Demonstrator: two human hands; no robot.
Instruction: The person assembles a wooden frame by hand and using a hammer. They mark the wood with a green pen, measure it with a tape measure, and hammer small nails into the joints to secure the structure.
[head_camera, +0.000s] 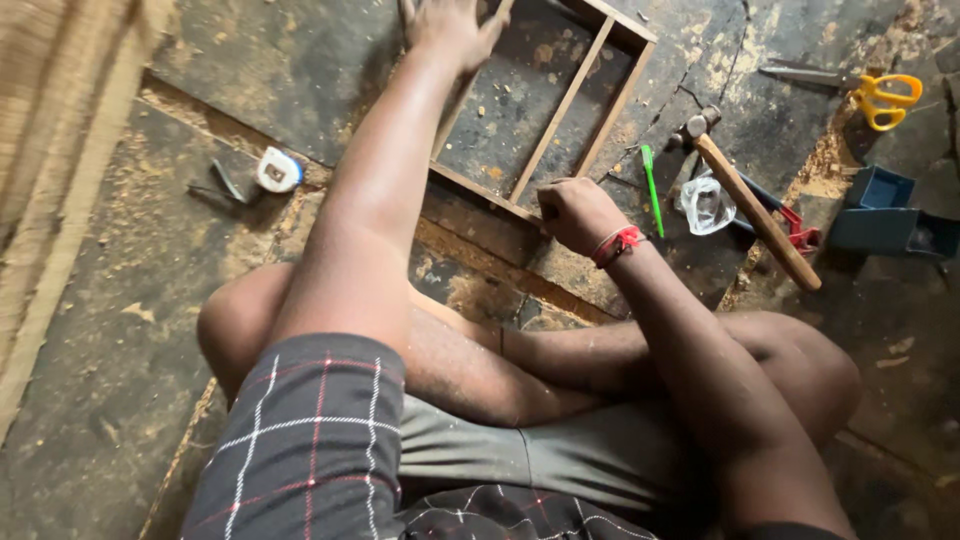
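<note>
The person wore a dark grey short sleeve (300, 440) with a check pattern of thin white and red lines. The same checked cloth showed at the bottom edge of the view. Plain grey-green shorts (540, 450) covered the lap, and the knees and lower legs were bare. Both forearms were bare too. Around the wrist of the right hand (578, 213) there was a red band (618, 243), like a thin cord or cloth strip tied with a small knot. The left hand (452, 28) had no ring or band.
</note>
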